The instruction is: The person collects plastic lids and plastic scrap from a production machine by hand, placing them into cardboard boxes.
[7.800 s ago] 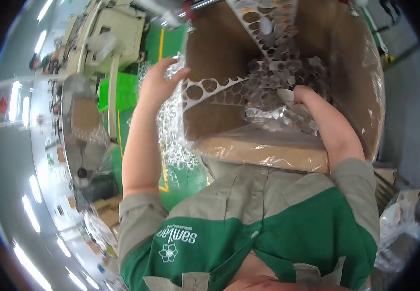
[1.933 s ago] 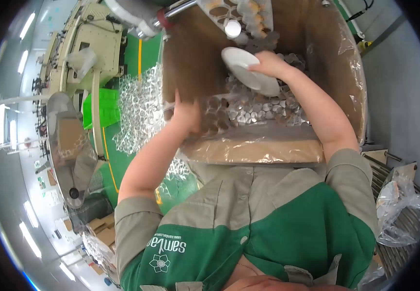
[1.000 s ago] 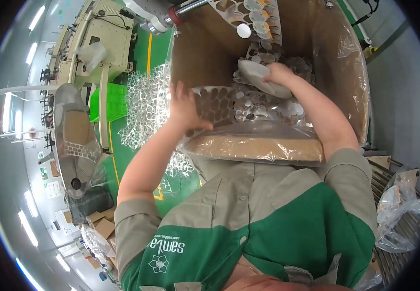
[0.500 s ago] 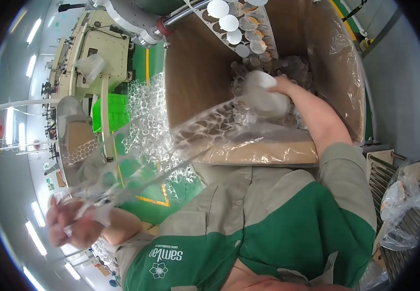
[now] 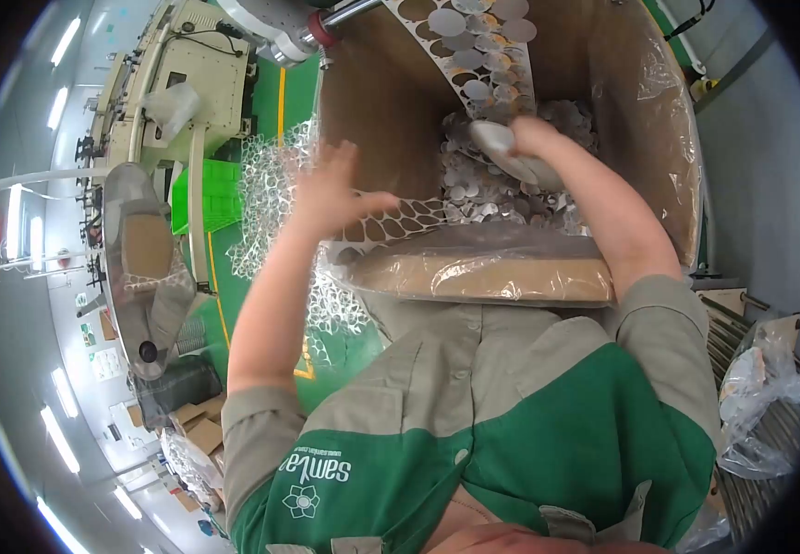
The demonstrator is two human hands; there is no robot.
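Note:
My left hand [image 5: 333, 189] is over the left edge of a large cardboard box [image 5: 381, 102] with its fingers spread, and no grip on anything shows. Near its thumb, a punched-out plastic web [image 5: 400, 222] runs across the box's inner side. Inside the box, my right hand [image 5: 531, 138] is closed on a pale, rounded, scoop-like thing [image 5: 492, 138], slightly blurred. Below it lies a heap of small translucent discs [image 5: 478, 198]. A strip of perforated sheet [image 5: 460, 78] with discs on it slopes down into the box from above.
Clear plastic film covers the box's front rim [image 5: 483, 277]. Scrap webbing [image 5: 271, 208] piles on the green floor at left, beside a green crate [image 5: 211, 198] and a beige machine [image 5: 201, 88]. At right are a roller rack [image 5: 779, 462] and a plastic bag [image 5: 756, 397].
My left hand has moved up and right from the lower left to the box edge, and the webbing stretched from it is released. My right hand has risen slightly with the scoop-like thing.

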